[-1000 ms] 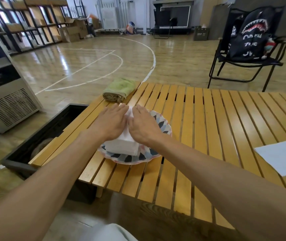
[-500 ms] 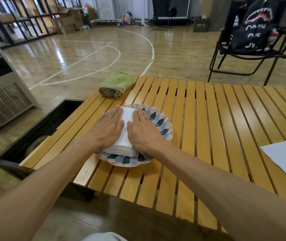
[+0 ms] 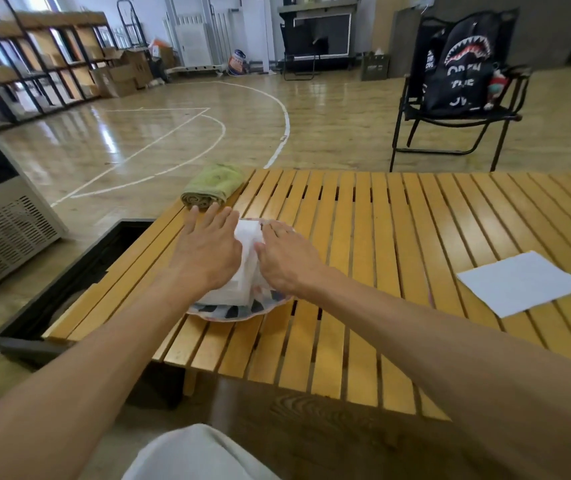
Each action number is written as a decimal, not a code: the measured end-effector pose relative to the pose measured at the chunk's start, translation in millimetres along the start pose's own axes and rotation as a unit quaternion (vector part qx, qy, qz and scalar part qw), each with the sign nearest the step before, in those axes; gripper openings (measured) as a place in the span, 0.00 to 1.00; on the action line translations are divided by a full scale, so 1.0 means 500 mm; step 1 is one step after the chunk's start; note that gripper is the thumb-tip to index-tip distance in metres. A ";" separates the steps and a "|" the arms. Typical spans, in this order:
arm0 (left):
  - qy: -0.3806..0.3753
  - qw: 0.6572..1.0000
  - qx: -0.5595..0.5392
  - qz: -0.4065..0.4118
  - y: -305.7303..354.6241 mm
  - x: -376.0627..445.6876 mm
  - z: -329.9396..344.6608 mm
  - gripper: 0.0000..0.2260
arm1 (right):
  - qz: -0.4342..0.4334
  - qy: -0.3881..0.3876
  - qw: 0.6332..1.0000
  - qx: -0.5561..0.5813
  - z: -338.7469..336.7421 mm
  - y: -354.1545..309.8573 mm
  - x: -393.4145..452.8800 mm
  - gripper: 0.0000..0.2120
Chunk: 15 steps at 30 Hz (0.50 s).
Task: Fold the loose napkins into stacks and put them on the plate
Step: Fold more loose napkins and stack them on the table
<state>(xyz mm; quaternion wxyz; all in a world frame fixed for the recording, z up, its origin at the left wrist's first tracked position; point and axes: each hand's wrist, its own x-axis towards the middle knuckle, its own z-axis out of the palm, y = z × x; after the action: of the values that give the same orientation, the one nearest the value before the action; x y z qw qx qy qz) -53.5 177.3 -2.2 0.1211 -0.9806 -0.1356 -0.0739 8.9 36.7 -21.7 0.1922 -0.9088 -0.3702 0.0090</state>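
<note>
Head view: we've got both hands on the white folded paper-napkin stack (image 3: 239, 268), which sits on the round patterned paper plate (image 3: 232, 311) at approx 10 o'clock on the yellow slatted wooden bench (image 3: 363, 271). Our left hand (image 3: 208, 251) lies flat along the stack's 9 o'clock side, fingers straight and a bit spread, pointing to 12. Our right hand (image 3: 287, 261) lies on the 3 o'clock side, fingers straight too. So neither grip is clamped; both are apart, palms just pressing and squaring the pile.

Handling, as we judge it: napkins are v. light, soft and limp, w/ no stiffness of their own. Top sheets look liable to slide or lift, esp. if a hand drags away sideways. Paper creases easily, so firm pinching would mark it. Best hold is from both long sides at once, palms flat, squeezing inward gently; to lift, we'd slip fingers under the bottom layer rather than pull the top. Plate looks thin and light as well, so it may skid on the slats if pushed hard.

One loose white unfolded napkin (image 3: 519, 282) lies flat at 3 o'clock, well apart from the plate, not yet folded. A rolled green towel (image 3: 213, 185) sits at the bench's 11 o'clock corner, just beyond the left fingertips.
</note>
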 end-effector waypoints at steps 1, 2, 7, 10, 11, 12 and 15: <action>0.021 1.000 -0.009 0.003 0.025 -0.004 -0.014 0.24 | 0.002 -0.004 1.000 -0.025 -0.015 0.018 -0.021 0.22; 0.032 0.999 -0.030 0.014 0.054 -0.008 -0.028 0.24 | 0.014 -0.010 0.999 -0.037 -0.031 0.040 -0.044 0.20; 0.019 0.984 -0.139 0.112 0.264 -0.024 -0.073 0.19 | 0.105 -0.003 0.993 -0.052 -0.119 0.198 -0.173 0.21; -0.008 0.976 -0.160 0.150 0.413 -0.035 -0.074 0.20 | 0.173 -0.017 0.981 -0.091 -0.165 0.309 -0.243 0.18; -0.015 0.972 -0.165 0.166 0.462 -0.038 -0.073 0.20 | 0.198 -0.023 0.975 -0.101 -0.180 0.344 -0.264 0.16; -0.023 0.968 -0.174 0.182 0.507 -0.041 -0.071 0.20 | 0.221 -0.028 0.969 -0.110 -0.194 0.378 -0.286 0.15; -0.057 0.951 -0.196 0.234 0.625 -0.049 -0.069 0.18 | 0.267 -0.048 0.953 -0.132 -0.225 0.461 -0.345 0.17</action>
<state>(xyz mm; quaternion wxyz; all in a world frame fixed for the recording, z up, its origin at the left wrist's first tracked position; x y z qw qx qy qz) 7.8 -129.5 -41.4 -0.0672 -0.9918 0.1080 -0.0125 55.7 -268.8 -21.3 0.0437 -0.9903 -0.1202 0.0545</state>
